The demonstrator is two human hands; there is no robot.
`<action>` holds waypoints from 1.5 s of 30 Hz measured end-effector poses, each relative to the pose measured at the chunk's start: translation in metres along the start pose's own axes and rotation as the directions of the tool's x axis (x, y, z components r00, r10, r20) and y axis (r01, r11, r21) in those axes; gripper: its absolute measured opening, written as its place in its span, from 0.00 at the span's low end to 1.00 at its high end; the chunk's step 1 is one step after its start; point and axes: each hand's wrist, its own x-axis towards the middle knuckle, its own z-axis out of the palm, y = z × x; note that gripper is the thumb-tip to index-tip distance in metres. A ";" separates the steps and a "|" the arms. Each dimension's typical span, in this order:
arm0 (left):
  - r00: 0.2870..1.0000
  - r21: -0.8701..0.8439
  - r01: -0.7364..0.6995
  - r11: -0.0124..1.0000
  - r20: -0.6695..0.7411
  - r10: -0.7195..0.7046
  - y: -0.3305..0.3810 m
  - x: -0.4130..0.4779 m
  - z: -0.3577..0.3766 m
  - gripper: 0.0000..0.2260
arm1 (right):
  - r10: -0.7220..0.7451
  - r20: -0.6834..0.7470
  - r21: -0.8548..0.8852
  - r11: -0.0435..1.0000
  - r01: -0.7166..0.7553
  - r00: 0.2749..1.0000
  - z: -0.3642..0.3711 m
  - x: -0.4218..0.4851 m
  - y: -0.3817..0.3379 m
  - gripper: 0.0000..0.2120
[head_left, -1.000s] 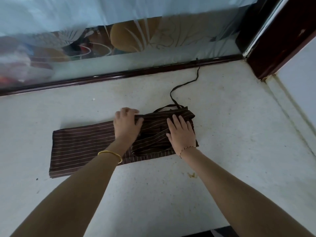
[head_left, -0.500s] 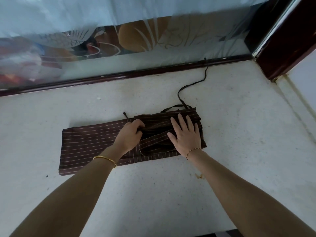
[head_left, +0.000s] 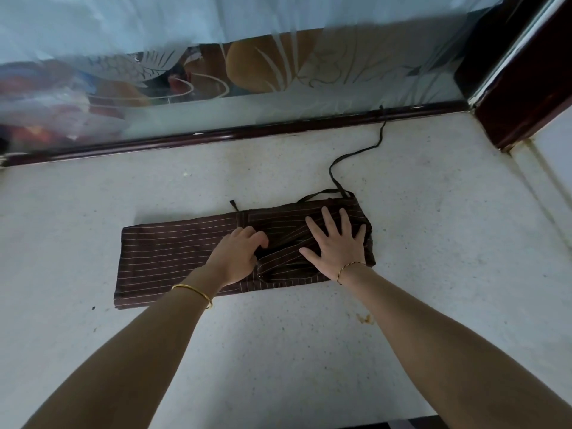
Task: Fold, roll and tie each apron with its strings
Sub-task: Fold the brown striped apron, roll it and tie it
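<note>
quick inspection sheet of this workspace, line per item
surface: pale speckled counter, small brownish stain near the right forearm
job's things: one dark striped apron folded into a long strip, not yet rolled; string trailing toward the window frame
clutter: nothing seen
grippers: left hand with fingers curled on the apron's middle; right hand flat, fingers spread, pressing its right end
cables: nothing seen
surroundings: frosted patterned glass behind, dark wooden frame and post at right
</note>
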 end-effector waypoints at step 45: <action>0.960 0.049 0.106 0.993 0.256 -0.115 0.039 0.019 -0.021 0.05 | -0.049 -0.259 0.027 0.998 0.058 0.965 -0.003 -0.016 -0.005 0.27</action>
